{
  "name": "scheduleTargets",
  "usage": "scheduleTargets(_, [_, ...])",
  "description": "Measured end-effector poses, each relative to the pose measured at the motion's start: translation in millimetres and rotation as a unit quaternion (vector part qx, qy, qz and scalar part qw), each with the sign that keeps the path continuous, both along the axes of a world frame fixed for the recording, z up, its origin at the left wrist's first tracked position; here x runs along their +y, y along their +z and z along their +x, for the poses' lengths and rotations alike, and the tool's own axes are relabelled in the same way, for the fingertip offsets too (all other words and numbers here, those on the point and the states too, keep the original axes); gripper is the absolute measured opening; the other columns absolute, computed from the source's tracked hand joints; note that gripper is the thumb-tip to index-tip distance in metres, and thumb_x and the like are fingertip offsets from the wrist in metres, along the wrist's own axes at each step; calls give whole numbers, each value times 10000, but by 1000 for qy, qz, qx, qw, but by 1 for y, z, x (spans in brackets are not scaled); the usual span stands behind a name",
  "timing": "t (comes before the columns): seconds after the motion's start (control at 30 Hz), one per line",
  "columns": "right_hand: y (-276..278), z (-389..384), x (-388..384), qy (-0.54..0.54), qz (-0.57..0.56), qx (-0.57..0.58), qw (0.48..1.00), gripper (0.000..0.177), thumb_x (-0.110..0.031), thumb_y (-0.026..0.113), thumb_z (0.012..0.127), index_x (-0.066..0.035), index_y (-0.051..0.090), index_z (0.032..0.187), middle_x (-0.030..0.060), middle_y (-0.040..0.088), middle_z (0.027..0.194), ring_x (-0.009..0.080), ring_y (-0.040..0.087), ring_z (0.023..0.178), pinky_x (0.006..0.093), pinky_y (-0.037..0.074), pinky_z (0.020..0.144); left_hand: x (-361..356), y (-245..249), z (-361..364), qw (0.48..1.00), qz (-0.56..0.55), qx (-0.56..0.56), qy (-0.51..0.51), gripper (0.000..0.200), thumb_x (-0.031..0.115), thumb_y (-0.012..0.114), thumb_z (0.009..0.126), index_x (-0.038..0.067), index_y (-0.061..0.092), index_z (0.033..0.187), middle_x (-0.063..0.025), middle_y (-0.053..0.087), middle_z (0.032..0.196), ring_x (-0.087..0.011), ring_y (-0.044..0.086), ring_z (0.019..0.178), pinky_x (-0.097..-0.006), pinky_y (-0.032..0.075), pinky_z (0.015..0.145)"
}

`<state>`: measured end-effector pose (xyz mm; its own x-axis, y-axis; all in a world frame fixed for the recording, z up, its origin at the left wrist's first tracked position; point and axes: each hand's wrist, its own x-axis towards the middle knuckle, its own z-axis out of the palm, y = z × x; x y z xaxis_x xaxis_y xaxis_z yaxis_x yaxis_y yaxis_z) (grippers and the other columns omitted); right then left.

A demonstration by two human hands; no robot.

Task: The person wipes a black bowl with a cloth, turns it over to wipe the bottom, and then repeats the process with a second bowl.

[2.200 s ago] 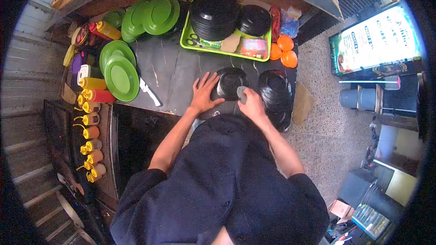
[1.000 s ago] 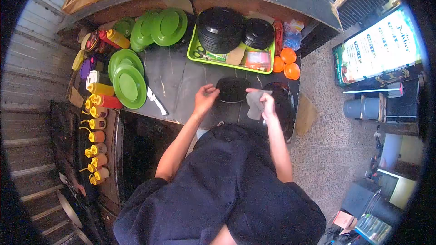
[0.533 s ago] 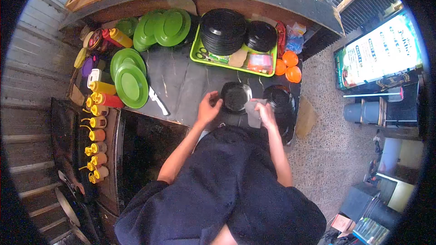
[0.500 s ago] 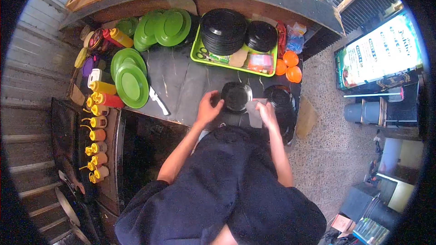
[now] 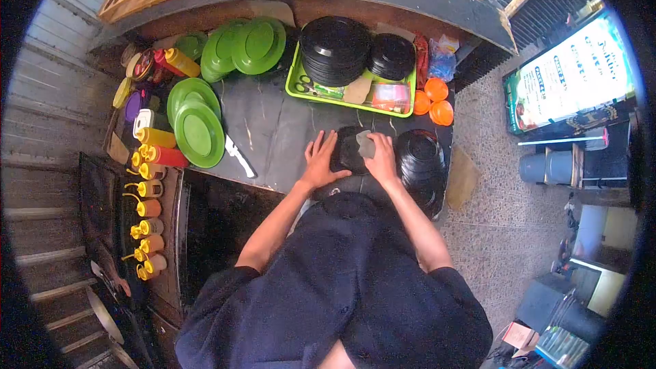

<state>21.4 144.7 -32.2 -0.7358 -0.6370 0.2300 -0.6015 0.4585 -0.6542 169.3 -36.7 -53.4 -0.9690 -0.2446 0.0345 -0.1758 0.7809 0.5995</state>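
Note:
A black bowl rests on the dark counter just in front of me. My left hand lies flat against the bowl's left side, fingers spread. My right hand presses a grey cloth into the bowl. To the right sits a stack of black bowls.
A green tray at the back holds stacks of black plates, scissors and packets. Green plates lie at the left, with a knife and a row of sauce bottles. Orange cups stand right of the tray.
The bowl was lifted and turned in my hands, the cloth hanging loose from my right hand. Now the bowl is down on the counter, my left hand flat on it, the cloth pressed into it.

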Motion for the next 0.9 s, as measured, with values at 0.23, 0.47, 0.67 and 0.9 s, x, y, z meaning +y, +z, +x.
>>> scheduleTargets(0.23, [-2, 9, -29, 98, 10, -29, 995, 598, 45, 732, 699, -34, 700, 1290, 148, 668, 1331, 373, 588, 1224, 438, 493, 1080, -1, 2, 2, 1000, 0, -2, -4, 1309, 655, 896, 686, 71, 278, 1680, -127, 292, 1747, -386, 159, 1634, -574, 107, 1272])
scheduleTargets(0.47, [13, 12, -7, 233, 72, -111, 963, 552, 9, 742, 724, -48, 712, 1272, 122, 674, 1317, 356, 590, 1227, 432, 481, 1092, -5, 8, 4, 1000, -26, -7, -12, 1296, 619, 911, 668, 89, 295, 1678, -119, 331, 1730, -381, 204, 1620, -559, 163, 1260])
scheduleTargets(0.67, [26, -9, 10, 189, 80, -263, 943, 429, -31, 780, 777, -30, 735, 1204, 138, 709, 1214, 363, 622, 1176, 415, 491, 1073, 1, 0, 1, 999, -47, -15, -12, 1346, 740, 876, 638, 94, 305, 1672, -144, 275, 1743, -393, 135, 1630, -613, 86, 1270])
scheduleTargets(0.9, [13, -1, -32, 90, -17, -43, 995, 526, 39, 764, 728, -22, 715, 1248, 132, 672, 1262, 377, 602, 1185, 445, 503, 1069, 9, 9, -2, 998, -64, -25, 6, 1341, 814, 814, 649, 35, 351, 1638, -143, 271, 1746, -397, 131, 1628, -638, 83, 1263])
